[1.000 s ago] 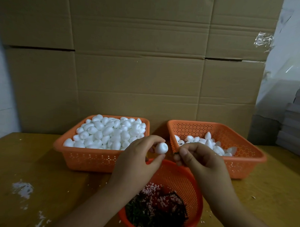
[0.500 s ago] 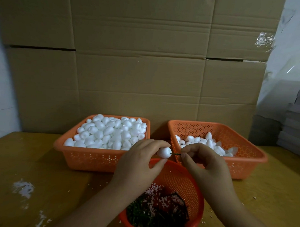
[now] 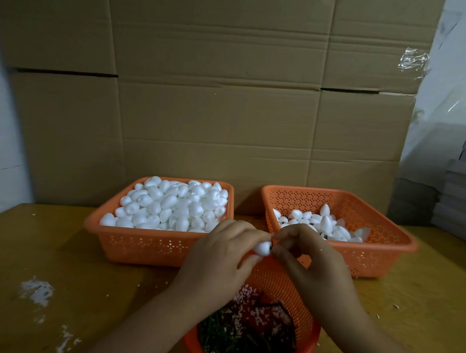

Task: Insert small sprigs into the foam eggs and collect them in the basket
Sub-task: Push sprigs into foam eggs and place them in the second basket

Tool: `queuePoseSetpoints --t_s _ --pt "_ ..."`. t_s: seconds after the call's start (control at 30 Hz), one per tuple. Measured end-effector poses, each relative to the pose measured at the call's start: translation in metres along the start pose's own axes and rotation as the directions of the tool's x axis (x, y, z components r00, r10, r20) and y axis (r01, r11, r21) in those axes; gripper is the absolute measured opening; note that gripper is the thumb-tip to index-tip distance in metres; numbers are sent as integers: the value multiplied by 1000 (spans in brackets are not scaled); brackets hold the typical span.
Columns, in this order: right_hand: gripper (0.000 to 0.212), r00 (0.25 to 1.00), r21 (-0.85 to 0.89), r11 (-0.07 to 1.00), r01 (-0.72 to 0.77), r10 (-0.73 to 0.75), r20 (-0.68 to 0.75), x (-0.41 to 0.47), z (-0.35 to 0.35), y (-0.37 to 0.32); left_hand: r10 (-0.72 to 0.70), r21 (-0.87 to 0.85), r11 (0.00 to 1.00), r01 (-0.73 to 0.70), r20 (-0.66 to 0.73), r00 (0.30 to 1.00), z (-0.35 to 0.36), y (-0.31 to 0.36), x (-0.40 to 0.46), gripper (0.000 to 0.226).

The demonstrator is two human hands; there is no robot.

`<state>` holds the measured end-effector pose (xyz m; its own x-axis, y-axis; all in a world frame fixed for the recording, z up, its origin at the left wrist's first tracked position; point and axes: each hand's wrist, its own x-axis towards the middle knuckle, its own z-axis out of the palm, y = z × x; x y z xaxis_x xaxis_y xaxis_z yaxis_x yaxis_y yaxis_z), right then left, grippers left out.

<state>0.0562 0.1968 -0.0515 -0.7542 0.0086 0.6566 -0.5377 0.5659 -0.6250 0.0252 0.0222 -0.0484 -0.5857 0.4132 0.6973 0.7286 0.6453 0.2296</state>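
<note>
Left hand (image 3: 218, 257) pinches foam egg (image 3: 262, 248), right hand (image 3: 311, 261) at 3 o'clock pinches sprig (image 3: 271, 248); best pushed straight along egg axis, grip steady.

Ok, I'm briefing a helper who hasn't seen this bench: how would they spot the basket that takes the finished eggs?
Start at the cardboard wall; two square orange baskets stand before it. Take the right basket, behind the right hand. Its eggs only cover the bottom, while the left basket is heaped full.
</note>
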Motion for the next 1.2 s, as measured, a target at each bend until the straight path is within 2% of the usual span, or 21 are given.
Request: queuePoseSetpoints --t_s 0.17,0.33,0.53,0.73,0.87,0.97,1.03,1.2 --pt "17 994 142 984 -112 111 14 1 2 0 -41 7 999 41 -14 999 2 -4 0 29" --pt "11 983 158 970 -185 185 18 1 2 2 -72 -29 997 71 -26 997 4 -8 0 34" --pt "8 967 180 951 -252 252 25 3 3 6 -51 -63 997 50 -30 998 3 -6 0 24" --pt "8 974 193 955 -226 223 39 5 -1 3 -59 -112 992 57 -14 998 -1 -3 2 28" --pt "9 977 265 942 -207 211 13 8 -3 -2 -88 -207 975 82 -19 996 -8 -1 5 29" --pt "10 977 342 916 -210 207 45 6 0 -5 -132 -351 930 112 -34 991 -10 2 5 27" --pt "12 971 389 889 -241 222 93 4 3 -4 -185 -465 870 167 7 983 -8 5 4 25" --pt "14 957 404 868 -290 252 145 0 8 1 -278 -568 773 282 96 956 -5 4 3 25"
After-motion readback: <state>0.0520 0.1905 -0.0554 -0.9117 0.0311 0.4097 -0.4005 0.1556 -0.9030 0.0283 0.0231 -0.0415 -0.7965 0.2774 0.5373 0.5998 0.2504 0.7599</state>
